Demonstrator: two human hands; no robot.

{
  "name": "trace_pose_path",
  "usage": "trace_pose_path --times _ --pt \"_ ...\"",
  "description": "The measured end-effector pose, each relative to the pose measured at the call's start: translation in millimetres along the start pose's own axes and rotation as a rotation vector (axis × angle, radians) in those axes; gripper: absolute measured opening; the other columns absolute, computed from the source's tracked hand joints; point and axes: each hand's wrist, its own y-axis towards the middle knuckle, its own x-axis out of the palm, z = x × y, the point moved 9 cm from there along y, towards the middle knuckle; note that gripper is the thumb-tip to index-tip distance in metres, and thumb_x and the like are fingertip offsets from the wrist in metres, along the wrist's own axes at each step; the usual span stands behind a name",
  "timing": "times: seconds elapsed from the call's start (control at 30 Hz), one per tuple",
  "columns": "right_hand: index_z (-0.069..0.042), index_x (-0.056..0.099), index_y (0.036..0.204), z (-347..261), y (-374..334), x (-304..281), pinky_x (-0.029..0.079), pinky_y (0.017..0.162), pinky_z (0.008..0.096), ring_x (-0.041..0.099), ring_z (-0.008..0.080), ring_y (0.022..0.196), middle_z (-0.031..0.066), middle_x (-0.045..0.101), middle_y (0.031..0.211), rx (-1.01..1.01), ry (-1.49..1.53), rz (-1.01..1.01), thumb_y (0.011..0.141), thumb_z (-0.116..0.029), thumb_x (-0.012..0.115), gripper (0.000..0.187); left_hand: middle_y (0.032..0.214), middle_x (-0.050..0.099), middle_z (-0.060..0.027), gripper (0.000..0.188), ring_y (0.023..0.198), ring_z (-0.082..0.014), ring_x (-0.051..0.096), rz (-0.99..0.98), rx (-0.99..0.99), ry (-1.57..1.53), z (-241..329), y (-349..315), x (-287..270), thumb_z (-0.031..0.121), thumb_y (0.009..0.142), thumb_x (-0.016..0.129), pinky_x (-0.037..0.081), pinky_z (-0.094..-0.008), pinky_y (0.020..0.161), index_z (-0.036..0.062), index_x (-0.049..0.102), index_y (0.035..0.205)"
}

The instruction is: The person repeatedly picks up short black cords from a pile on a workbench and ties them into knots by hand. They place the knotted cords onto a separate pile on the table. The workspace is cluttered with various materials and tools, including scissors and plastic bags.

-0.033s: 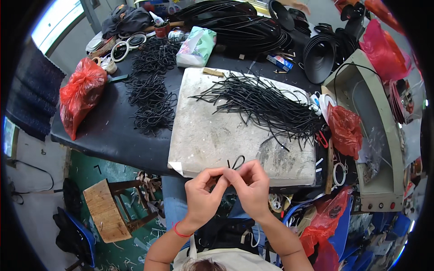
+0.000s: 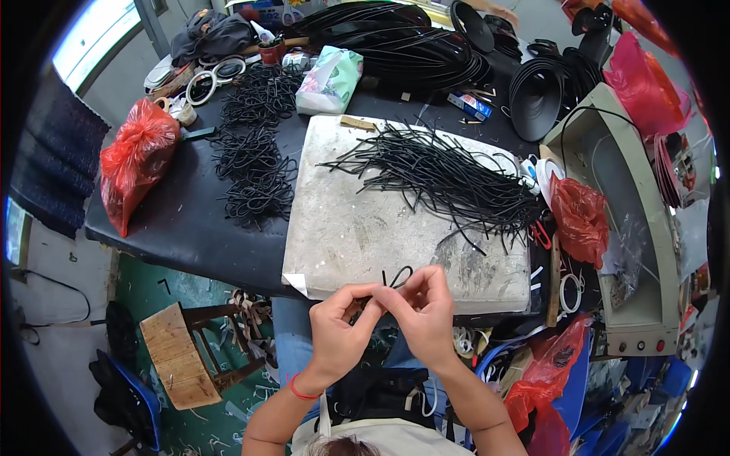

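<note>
Over the near edge of a pale, stained slab [image 2: 357, 235], my left hand [image 2: 342, 327] and my right hand [image 2: 418, 311] meet, thumbs and fingertips pinched together. Between them is a short black cord [image 2: 401, 272], bent into a loop that sticks up past the fingers; its lower part is hidden. Both hands are closed on this cord. Farther back on the slab lies a loose bundle of straight black cords [image 2: 449, 171]. To its left, on the black table, are piles of looped black cords [image 2: 255, 171].
A tissue pack [image 2: 329, 80] stands behind the slab. Red plastic bags lie left [image 2: 137, 163] and right [image 2: 579, 211]. Coiled black strips [image 2: 395, 45] fill the back. A beige machine housing [image 2: 646, 251] borders the right; a wooden stool [image 2: 179, 357] stands lower left.
My right fingers have shifted very slightly upward, and the cord's loop with them. Nothing else has visibly moved.
</note>
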Motion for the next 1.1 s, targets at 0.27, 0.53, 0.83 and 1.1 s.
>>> trace_pose_path --times 0.27,0.53,0.83,1.1 --pt "-0.001 0.062 0.084 -12 1 8 0.040 0.056 0.0209 0.051 0.0050 0.068 0.0006 0.056 0.075 -0.192 -0.004 -0.173 0.082 -0.012 0.065 0.012 0.089 0.066 -0.0127 0.040 0.077 -0.0131 0.064 -0.187 0.089 0.303 14 -5 1 0.000 0.080 0.060 0.051 -0.0252 0.069 -0.0027 0.044 0.116" --pt "-0.002 0.057 0.082 8 1 13 0.035 0.054 0.0169 0.044 0.0002 0.062 -0.0053 0.052 0.068 0.125 0.309 -0.130 0.088 -0.015 0.060 0.015 0.086 0.065 -0.0071 0.034 0.073 -0.0085 0.060 -0.268 -0.310 -0.106 -11 -12 9 0.006 0.083 0.062 0.050 -0.0238 0.067 -0.0022 0.049 0.113" --pt "-0.002 0.054 0.083 8 -5 11 0.033 0.054 0.0166 0.041 0.0006 0.063 -0.0052 0.051 0.070 -0.007 0.291 -0.020 0.089 -0.014 0.058 0.014 0.072 0.060 -0.0013 0.018 0.063 -0.0035 0.052 -0.272 -0.303 0.007 -20 -14 8 0.011 0.085 0.061 0.043 -0.0204 0.054 -0.0023 0.059 0.097" --pt "-0.002 0.055 0.089 28 -1 9 0.036 0.055 0.0160 0.044 0.0013 0.061 -0.0037 0.053 0.070 0.047 0.218 -0.036 0.090 -0.019 0.057 0.017 0.081 0.063 -0.0071 0.020 0.066 -0.0080 0.056 -0.212 -0.066 0.270 -5 -23 2 0.007 0.083 0.061 0.044 -0.0221 0.055 -0.0042 0.060 0.100"
